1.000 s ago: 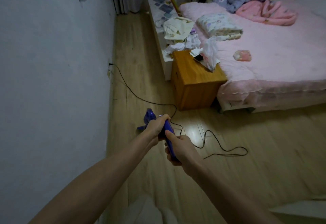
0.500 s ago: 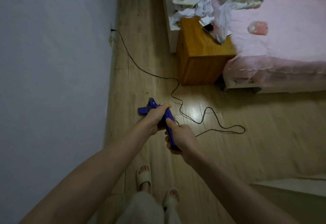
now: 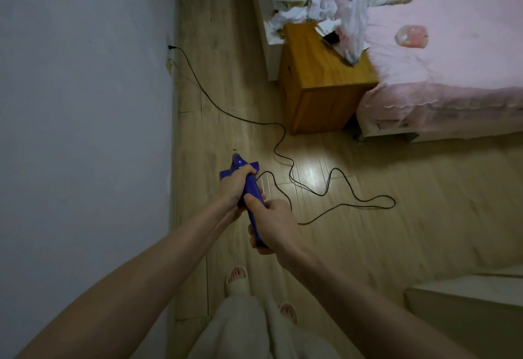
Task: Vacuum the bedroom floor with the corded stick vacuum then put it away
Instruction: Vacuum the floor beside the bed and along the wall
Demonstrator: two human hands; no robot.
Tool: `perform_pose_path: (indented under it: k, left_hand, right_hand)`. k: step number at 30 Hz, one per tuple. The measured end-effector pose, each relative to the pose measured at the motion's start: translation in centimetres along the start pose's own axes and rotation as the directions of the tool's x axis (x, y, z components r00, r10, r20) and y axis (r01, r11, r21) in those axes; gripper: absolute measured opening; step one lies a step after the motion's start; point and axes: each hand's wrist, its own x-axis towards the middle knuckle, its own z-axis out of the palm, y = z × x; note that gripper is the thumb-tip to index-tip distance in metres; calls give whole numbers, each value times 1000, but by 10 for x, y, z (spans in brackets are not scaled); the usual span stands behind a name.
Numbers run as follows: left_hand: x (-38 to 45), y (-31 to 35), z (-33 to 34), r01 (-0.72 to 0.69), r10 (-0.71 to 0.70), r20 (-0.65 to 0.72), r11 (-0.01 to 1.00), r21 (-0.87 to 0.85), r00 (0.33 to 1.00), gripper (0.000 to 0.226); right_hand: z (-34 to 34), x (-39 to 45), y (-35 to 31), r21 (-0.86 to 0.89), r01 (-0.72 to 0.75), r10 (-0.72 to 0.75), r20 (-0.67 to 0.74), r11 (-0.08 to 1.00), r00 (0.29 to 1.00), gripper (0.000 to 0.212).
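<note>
Wood plank floor [image 3: 368, 231], grey wall [image 3: 85, 104] along left edge. Cord [image 3: 283, 132] plugged at wall outlet [image 3: 169, 47], trailing in loops across floor past nightstand [image 3: 319, 87]. Bed [image 3: 452, 75] at upper right, white furniture [image 3: 467, 296] at lower right; open floor between. Vacuum [image 3: 250, 189] near wall, ahead of slippered feet. Left hand [image 3: 236, 186] wrapped round upper handle; right hand [image 3: 273, 222] wrapped round lower handle.
</note>
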Motion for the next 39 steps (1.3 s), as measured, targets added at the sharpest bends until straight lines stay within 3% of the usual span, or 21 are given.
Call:
perform_pose_path:
  k: [8,18,26,39]
  left_hand:
    - [-5,18,2,-59,59,12,998,33,998,30]
    - [11,8,1,9,-12,20,989,147,1000,21]
    - [20,8,13,-4,12,-37,980,200,999,30]
    - [20,18,15,46,-32,-61,971,233,998,33]
  right_hand:
    - [0,7,-8,22,31,-32,18,999,999,27]
    - [6,26,11,134,-63,60,21,989,998,25]
    - [-3,47,20,67,-51,51,3,996,999,36]
    - [-5,60,21,40,-37,36,31,999,999,36]
